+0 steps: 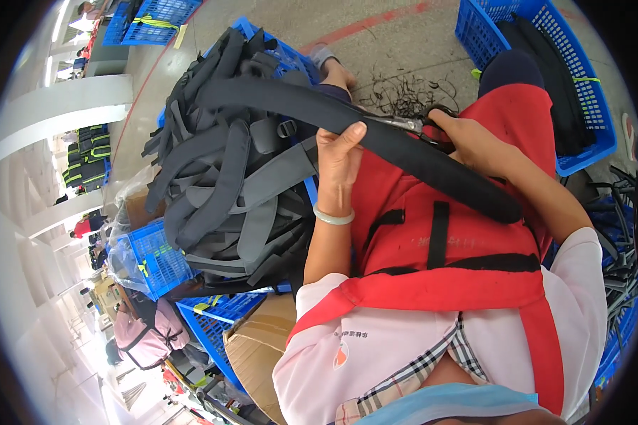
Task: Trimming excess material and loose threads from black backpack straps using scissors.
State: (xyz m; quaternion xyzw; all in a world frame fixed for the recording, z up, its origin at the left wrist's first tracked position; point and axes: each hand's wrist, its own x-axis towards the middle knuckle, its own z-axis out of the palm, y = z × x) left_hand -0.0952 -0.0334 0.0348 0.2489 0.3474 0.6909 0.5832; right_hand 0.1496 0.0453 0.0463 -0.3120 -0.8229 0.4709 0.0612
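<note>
A long, curved black padded strap (pixel 439 164), like a backpack shoulder strap, lies slantwise above my red apron (pixel 404 234). My left hand (pixel 342 145) grips it near the middle, thumb on top and the other fingers underneath. In my right hand (pixel 471 142) is a pair of scissors (pixel 403 123), its fingers curled around the dark handles. The metal blades point left along the far edge of the strap, close to my left thumb. Whether the blades touch the strap I cannot tell. The strap's far end reaches over a heap of similar dark grey straps (pixel 223 170).
The heap fills a blue crate (pixel 290 60) at the left. Another blue crate (pixel 592 134) with dark padded pieces stands at the far right. Thread scraps (pixel 411 95) litter the floor beyond my hands. A cardboard box (pixel 262 340) and a blue crate (pixel 213 333) are at lower left.
</note>
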